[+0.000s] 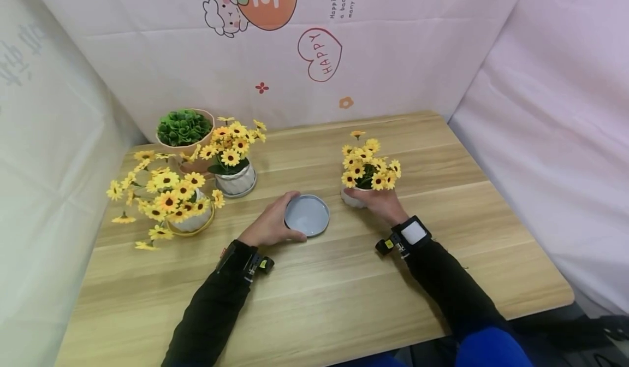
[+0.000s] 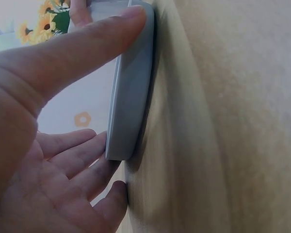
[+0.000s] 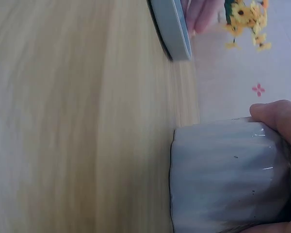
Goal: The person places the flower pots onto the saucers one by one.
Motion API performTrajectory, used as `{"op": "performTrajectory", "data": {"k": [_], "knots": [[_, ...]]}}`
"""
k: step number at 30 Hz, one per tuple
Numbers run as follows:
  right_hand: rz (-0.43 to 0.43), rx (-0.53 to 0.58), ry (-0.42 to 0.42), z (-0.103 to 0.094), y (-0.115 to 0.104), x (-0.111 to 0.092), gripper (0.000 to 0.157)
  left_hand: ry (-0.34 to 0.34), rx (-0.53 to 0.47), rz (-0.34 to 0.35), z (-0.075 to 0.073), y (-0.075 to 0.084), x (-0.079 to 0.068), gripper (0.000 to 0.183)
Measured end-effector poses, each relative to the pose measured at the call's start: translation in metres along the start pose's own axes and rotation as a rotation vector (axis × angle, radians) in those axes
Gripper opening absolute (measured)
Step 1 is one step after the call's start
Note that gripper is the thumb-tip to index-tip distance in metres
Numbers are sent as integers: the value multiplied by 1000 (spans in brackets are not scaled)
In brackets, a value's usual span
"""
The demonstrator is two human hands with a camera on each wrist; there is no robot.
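A shallow round grey saucer (image 1: 307,215) lies flat on the table before me. My left hand (image 1: 270,225) holds it from the left, thumb (image 2: 102,36) along the near rim and fingers spread round the far side. To the right of the saucer is a potted yellow daisy plant (image 1: 366,165) in a white ribbed pot (image 3: 228,177). My right hand (image 1: 385,206) grips that pot near its top, thumb on one side and fingers round the other. Its base sits right at the tabletop in the right wrist view, apart from the saucer.
On the left stand two more potted yellow daisies, one in a yellow-rimmed saucer (image 1: 194,231), the other on a grey saucer (image 1: 241,194). Behind them is a pink pot (image 1: 201,117) of green leaves. A printed white cloth (image 1: 393,55) hangs behind the wooden table (image 1: 344,301).
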State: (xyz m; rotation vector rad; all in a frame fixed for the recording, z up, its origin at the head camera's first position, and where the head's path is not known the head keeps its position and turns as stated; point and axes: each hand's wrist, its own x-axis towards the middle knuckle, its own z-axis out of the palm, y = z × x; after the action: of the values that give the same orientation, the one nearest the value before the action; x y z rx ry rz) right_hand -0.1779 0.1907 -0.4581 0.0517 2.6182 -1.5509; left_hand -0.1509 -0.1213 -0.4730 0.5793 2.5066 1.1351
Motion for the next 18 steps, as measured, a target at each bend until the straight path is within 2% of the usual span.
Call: {"op": "performTrajectory", "data": {"k": [7,18], "knots": [[-39,11,-18,16,-6,-1,108,-5,-17,-6,0,0,0,115],[-65,9,-23,29,-12,-2,101,-5,-31,-11,-1,1,-1,114]]}}
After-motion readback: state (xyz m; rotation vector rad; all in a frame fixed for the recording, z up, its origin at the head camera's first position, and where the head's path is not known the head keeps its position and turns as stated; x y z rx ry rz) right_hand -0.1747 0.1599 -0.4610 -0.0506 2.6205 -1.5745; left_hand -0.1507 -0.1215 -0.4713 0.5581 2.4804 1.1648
